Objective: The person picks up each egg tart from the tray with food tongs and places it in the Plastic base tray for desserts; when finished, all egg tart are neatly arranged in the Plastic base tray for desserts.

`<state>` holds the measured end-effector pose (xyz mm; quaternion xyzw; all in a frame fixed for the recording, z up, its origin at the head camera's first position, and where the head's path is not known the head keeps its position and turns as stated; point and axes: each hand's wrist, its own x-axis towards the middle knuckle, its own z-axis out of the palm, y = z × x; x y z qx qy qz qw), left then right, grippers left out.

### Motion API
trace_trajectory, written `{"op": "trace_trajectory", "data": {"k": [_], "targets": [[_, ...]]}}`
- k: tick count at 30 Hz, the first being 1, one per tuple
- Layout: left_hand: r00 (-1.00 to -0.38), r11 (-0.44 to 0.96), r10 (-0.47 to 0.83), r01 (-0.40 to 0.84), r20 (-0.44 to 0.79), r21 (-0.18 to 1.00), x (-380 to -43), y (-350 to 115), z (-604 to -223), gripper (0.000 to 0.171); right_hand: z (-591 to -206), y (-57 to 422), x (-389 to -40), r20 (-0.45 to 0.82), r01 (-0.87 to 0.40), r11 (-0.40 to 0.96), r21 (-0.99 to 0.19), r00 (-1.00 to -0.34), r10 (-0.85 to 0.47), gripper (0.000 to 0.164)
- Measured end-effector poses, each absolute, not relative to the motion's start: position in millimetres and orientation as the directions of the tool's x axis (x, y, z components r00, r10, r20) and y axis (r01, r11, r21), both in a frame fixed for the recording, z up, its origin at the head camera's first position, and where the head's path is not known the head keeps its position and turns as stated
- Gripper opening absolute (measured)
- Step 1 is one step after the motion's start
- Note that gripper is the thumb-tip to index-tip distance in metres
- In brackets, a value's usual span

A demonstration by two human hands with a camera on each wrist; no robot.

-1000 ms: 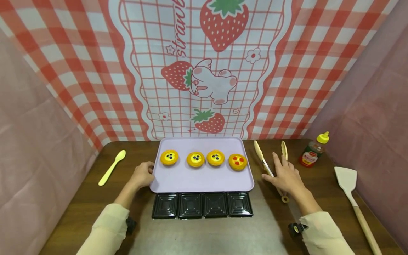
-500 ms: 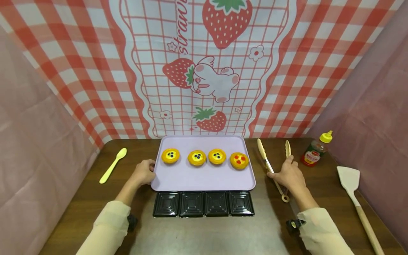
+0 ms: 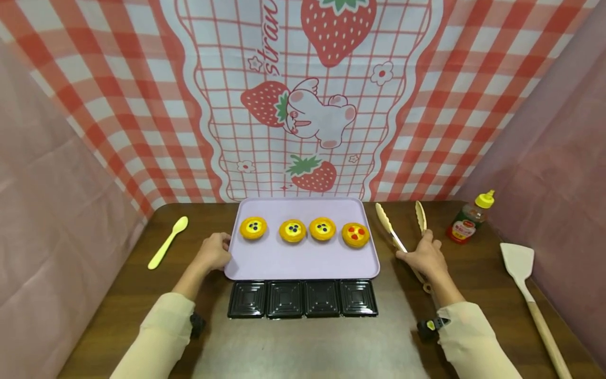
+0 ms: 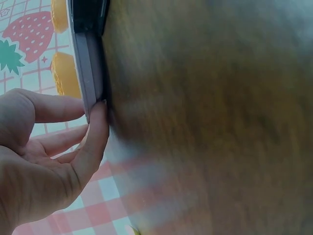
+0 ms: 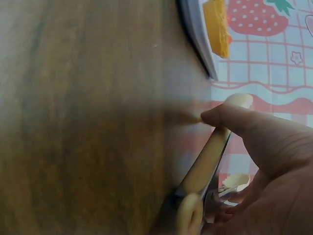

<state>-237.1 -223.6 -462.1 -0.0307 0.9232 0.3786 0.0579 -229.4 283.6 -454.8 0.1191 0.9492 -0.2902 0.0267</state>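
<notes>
My left hand (image 3: 214,251) pinches the left edge of a lilac tray (image 3: 303,266); the left wrist view shows the tray's rim (image 4: 88,73) between thumb and fingers. On the tray sit several tarts, three with dark blue berries, like the leftmost tart (image 3: 253,228), and one tart (image 3: 355,235) with red pieces. Right of the tray, my right hand (image 3: 427,258) grips a pair of tongs (image 3: 392,230) with cream tips spread apart. In the right wrist view my thumb lies on one arm of the tongs (image 5: 208,159); some fingers are hidden behind.
A row of black square plastic trays (image 3: 303,299) lies along the tray's front edge. A pale yellow spoon (image 3: 168,242) is at the left. At the right stand a sauce bottle (image 3: 467,221) with a yellow cap and a spatula (image 3: 518,263) with a wooden handle. A checked cloth (image 3: 303,179) hangs behind.
My right hand has gone from spread fingers over the tongs to gripping them. The tongs' tips have swung slightly left. My left hand stays at the tray's edge.
</notes>
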Motion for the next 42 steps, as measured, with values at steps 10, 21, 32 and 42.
{"op": "trace_trajectory", "data": {"k": [10, 21, 32, 42], "targets": [[-0.989, 0.723, -0.02, -0.113, -0.143, 0.681, -236.9, -224.9, -458.8, 0.056, -464.6, 275.7, -236.5, -0.102, 0.315, 0.8, -0.51, -0.946, 0.307, 0.123], [-0.989, 0.712, -0.02, -0.116, -0.145, 0.693, -235.7, -223.8, -461.1, 0.057, -464.2, 279.2, -239.6, -0.007, 0.298, 0.782, -0.547, -0.936, 0.352, 0.098], [-0.987, 0.679, -0.016, -0.129, -0.161, 0.723, -233.9, -220.8, -459.2, 0.058, -444.5, 296.1, -239.9, 0.154, 0.127, 0.83, -0.544, -0.957, 0.247, 0.093], [-0.983, 0.679, -0.02, -0.147, -0.181, 0.719, -235.0, -221.1, -459.3, 0.059, -418.7, 302.9, -230.6, 0.316, 0.027, 0.914, -0.405, -0.934, 0.168, 0.099]]}}
